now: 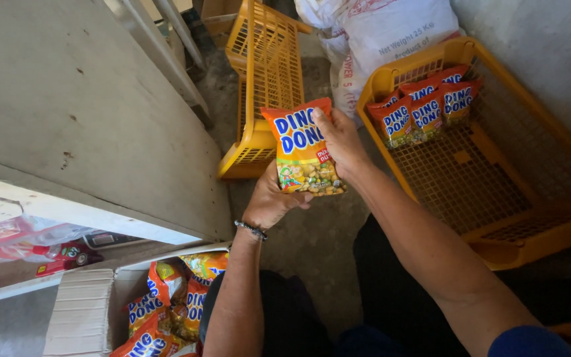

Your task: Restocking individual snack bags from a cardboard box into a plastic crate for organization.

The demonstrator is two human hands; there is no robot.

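Your forearms rise from the bottom edge, over your dark-trousered knees, to meet at the middle of the view. Both hands share one orange snack packet (303,149), held upright above the concrete floor (312,244). Your left hand (270,201), with a beaded bracelet (251,230) on its wrist, has its grip clenched on the packet's lower left corner. Your right hand (340,140) has its grip grasping the packet's right edge, fingers curled over its upper part.

At 2 o'clock from the packet a yellow mesh crate (497,192) lies on the floor, with a row of like packets (424,106) at its far end. At 12 o'clock a second yellow crate (266,86) stands tipped on its side, just beside a white sack (378,39). At 7 o'clock an open cardboard box (80,311) holds more packets (173,304). A pale slab (80,112) fills the 10 o'clock side.
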